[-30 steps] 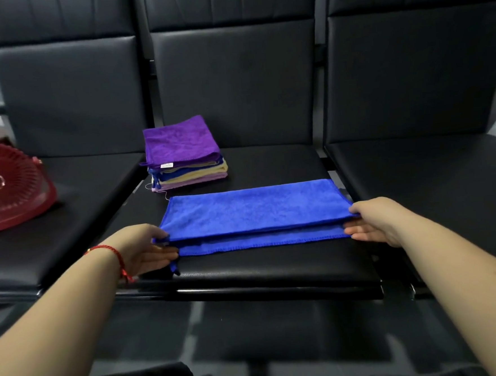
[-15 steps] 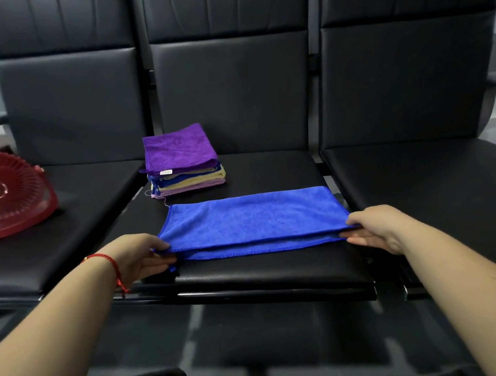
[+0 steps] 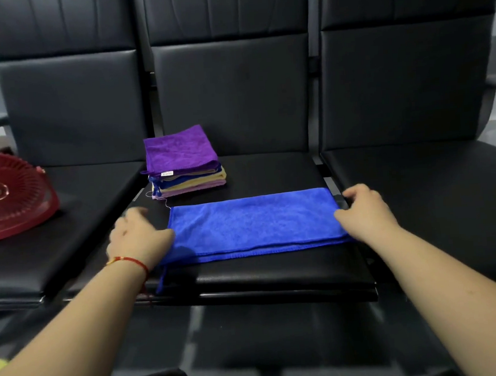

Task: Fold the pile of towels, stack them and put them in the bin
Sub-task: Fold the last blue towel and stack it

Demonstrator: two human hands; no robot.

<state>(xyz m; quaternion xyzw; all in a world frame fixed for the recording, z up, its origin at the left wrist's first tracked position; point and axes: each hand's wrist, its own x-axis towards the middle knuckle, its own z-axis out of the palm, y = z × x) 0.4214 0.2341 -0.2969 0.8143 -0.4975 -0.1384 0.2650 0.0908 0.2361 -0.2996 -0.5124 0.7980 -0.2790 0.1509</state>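
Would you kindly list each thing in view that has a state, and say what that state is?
Blue towel: folded into a long strip, flat on the middle seat.
Stack of towels: folded, piled behind it, purple one on top.
Red basket: on the left seat, tipped; contents not visible.
Left hand: blurred at the towel's left end; grip unclear.
Right hand: resting on the towel's right end.

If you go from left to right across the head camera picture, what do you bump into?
Red round plastic basket → left hand with red string bracelet → blue folded microfibre towel → right hand.
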